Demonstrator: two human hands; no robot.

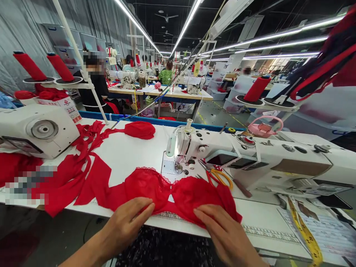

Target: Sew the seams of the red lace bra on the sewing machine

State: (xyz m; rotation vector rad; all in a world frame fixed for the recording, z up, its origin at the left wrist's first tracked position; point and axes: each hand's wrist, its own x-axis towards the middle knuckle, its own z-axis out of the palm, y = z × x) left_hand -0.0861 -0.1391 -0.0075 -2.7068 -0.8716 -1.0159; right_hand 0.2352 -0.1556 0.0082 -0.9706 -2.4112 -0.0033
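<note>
Obs., head cam. Red lace bra piece (pixel 178 194) lay flat on the white sewing table (pixel 130 152), at the near edge, just in front of the needle area of the sewing machine (pixel 250 159). Two cups visible, joined at centre; lace trim along the top edge of the L cup looked already attached. Long red straps/bands trailed off to the left toward a pile of red fabric (pixel 69 174).

Left hand (pixel 126 220): fingers spread flat, fingertips pressing on lower edge of L cup. No pinch, nothing clamped. Right hand (pixel 225 233): same, open palm-down, fingertips on lower edge of R cup. Both hands rested on the piece, none held it up.

Progress, judged: garment looked partly assembled (cups + trim + bands together). It was not under the presser foot; it sat short of the needle, so no seam was running at this moment. Piece appeared to be at the smoothing/aligning stage. Whether the bottom edge was finished, cannot tell; hands covered it.

Nearby: orange-handled scissors (pixel 221 177) on the machine bed, untouched. Yellow tape measure (pixel 306 233) at R. Red thread cones (pixel 29 66) on stand at L. Other workers at far tables, not involved.
</note>
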